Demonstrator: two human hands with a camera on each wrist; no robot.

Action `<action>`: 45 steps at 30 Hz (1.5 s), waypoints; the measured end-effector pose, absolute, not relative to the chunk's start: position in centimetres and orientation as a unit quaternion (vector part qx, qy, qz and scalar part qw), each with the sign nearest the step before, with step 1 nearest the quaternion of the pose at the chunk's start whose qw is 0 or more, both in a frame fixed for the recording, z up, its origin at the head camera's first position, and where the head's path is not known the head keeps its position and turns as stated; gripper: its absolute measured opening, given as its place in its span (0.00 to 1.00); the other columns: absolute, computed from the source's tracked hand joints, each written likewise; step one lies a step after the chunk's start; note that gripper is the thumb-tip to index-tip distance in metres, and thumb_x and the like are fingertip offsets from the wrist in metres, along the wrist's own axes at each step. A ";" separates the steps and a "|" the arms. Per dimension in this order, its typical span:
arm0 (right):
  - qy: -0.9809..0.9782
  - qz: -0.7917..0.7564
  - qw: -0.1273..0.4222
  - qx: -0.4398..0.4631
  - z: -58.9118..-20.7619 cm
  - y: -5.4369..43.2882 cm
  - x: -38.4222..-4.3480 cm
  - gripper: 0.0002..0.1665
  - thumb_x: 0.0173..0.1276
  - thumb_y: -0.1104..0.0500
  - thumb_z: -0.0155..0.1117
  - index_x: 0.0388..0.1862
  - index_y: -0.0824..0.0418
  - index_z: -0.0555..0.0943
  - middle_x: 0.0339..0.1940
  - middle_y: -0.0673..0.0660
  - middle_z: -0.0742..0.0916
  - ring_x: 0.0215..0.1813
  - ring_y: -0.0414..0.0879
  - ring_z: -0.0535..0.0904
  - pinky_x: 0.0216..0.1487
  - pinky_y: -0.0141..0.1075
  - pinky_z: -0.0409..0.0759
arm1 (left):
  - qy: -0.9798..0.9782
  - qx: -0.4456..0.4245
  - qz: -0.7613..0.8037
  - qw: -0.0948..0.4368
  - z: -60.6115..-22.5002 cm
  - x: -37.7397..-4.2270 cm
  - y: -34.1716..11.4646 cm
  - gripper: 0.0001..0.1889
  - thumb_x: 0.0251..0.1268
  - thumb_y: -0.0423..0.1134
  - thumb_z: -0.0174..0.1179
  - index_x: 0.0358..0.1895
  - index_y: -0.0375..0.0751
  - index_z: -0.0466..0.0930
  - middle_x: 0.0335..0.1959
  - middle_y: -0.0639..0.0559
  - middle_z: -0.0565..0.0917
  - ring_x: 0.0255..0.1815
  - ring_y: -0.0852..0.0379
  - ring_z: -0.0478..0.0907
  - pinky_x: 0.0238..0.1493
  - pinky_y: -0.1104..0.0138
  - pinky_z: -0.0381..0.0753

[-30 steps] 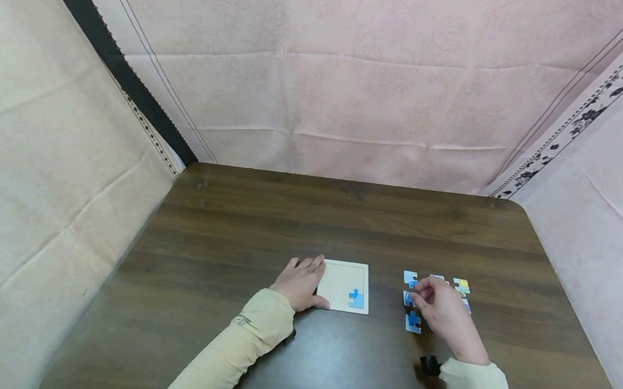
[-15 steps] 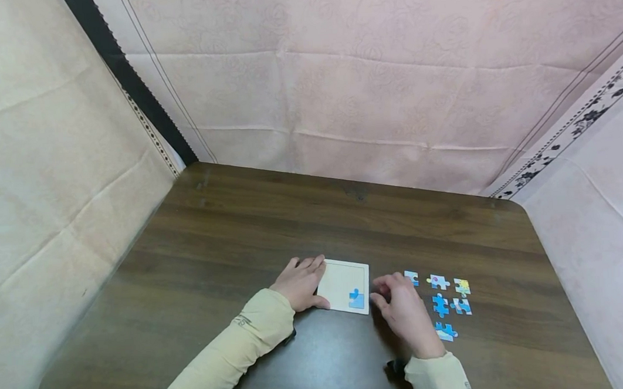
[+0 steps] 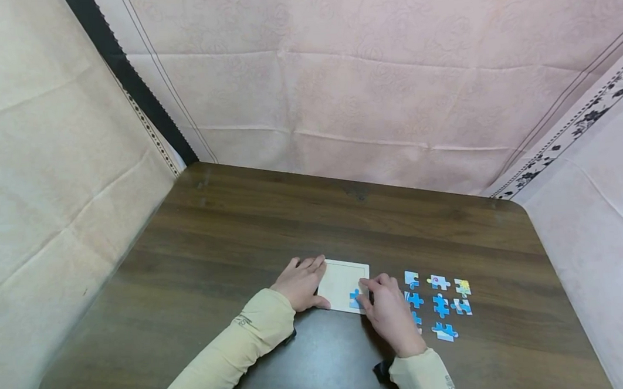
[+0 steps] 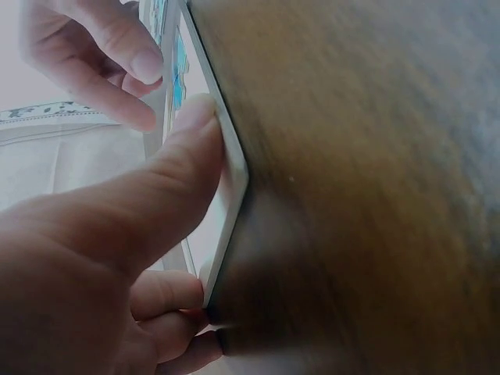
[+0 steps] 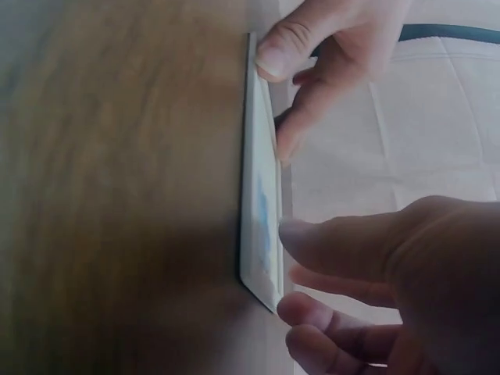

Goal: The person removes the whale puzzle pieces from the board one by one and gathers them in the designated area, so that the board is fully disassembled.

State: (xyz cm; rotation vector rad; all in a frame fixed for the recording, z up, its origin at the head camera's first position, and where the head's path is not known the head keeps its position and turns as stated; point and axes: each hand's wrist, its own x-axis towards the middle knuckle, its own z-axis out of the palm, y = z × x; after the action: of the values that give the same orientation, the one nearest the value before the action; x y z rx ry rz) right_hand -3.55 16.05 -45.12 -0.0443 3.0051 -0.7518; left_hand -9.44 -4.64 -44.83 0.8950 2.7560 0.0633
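Observation:
A square pale puzzle board [image 3: 342,269] lies flat on the table. One blue puzzle piece [image 3: 354,298] sits at its lower right corner, partly behind my right hand. My left hand [image 3: 301,284] rests along the board's left edge with outstretched fingers. In the left wrist view its thumb [image 4: 191,129] presses on the board's top face near the rim. My right hand [image 3: 392,312] is at the board's right edge, its thumb and index finger apart beside the blue piece. In the right wrist view I see nothing held between these fingers.
Several loose puzzle pieces [image 3: 440,305] lie in rough rows right of my right hand, some partly hidden by it. They are mostly blue, one with yellow [image 3: 462,286]. Pale cloth [image 3: 380,97] hangs behind and beside the brown wooden table [image 3: 270,214].
My right hand has moved left from over the loose pieces to the board's right edge, uncovering several of them. The left hand and the board have stayed in place.

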 end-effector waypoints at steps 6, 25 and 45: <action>0.969 -0.246 0.023 -0.008 -45.4 15.8 -3.6 0.18 0.61 0.56 0.73 0.49 0.60 0.86 0.41 0.56 0.79 0.42 0.49 0.70 0.45 0.42 0.80 | 0.943 0.304 0.025 0.130 -44.7 -9.4 -4.5 0.49 0.56 0.69 0.59 0.74 0.38 0.61 0.75 0.46 0.60 0.73 0.50 0.60 0.69 0.51 0.57; 0.972 -0.225 0.014 -0.064 -45.2 15.9 -3.7 0.13 0.57 0.58 0.76 0.43 0.57 0.89 0.35 0.54 0.77 0.37 0.48 0.68 0.38 0.39 0.74 | 0.943 0.303 0.019 0.133 -44.4 -9.3 -4.6 0.49 0.56 0.69 0.58 0.74 0.38 0.61 0.76 0.46 0.59 0.73 0.50 0.60 0.70 0.51 0.56; 0.975 -0.211 0.028 -0.068 -45.0 15.8 -4.3 0.12 0.51 0.59 0.80 0.36 0.56 0.89 0.30 0.51 0.76 0.34 0.46 0.67 0.35 0.36 0.74 | 0.944 0.302 0.030 0.132 -44.3 -9.3 -4.5 0.49 0.56 0.69 0.59 0.73 0.38 0.62 0.75 0.46 0.61 0.72 0.50 0.61 0.69 0.51 0.57</action>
State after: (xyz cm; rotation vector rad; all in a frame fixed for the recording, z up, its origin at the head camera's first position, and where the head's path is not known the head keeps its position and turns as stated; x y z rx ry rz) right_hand -4.28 15.85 -45.02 -0.2112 3.0080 -0.6518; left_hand -9.32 -4.55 -44.34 0.8772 2.7379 0.0865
